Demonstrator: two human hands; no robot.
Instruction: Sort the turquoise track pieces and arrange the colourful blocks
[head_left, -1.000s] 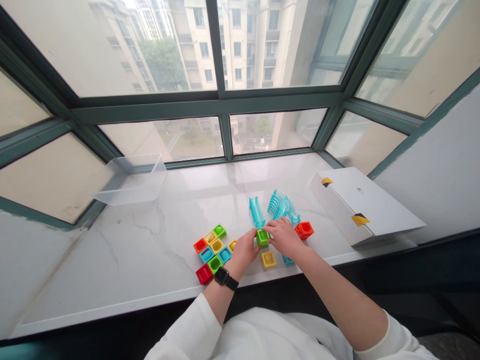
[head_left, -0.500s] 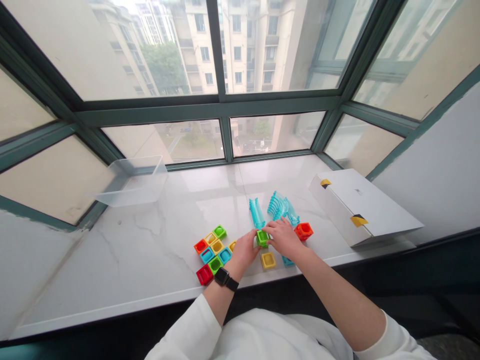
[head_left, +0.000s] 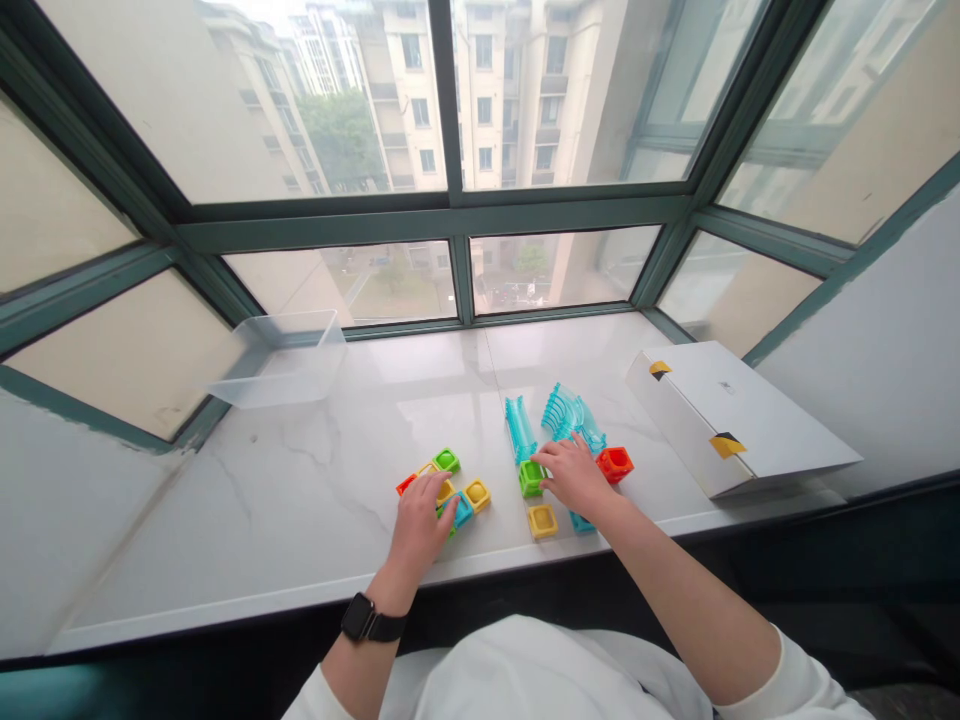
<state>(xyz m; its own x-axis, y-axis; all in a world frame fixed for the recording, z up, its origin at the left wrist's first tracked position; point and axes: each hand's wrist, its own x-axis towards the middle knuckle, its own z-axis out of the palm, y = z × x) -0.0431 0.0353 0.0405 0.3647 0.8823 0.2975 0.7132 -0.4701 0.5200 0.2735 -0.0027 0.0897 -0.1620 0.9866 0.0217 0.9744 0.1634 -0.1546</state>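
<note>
My right hand (head_left: 576,478) has its fingertips and thumb on the right side of a green cube block (head_left: 532,479), which stands at the near end of a straight clear-blue track piece (head_left: 520,428). Over a group of coloured cube blocks, my left hand (head_left: 420,520) reaches with thumb and fingers apart, covering several of them. Around it show a green block (head_left: 447,460), a yellow block (head_left: 477,495), part of a blue block (head_left: 463,508) and a red-orange block (head_left: 405,484). A yellow block (head_left: 542,521) sits just nearer me than the green cube.
Beside my right hand are a red block (head_left: 615,465), a partly hidden blue block (head_left: 581,522) and curved clear-blue track pieces (head_left: 564,412). A white box (head_left: 750,420) stands at the right, a clear plastic bin (head_left: 277,390) at the far left. Windows border the marble sill (head_left: 300,500).
My left hand has let go of the green cube and moved left over the block group. My right hand has stayed at the green cube. The view has shifted slightly.
</note>
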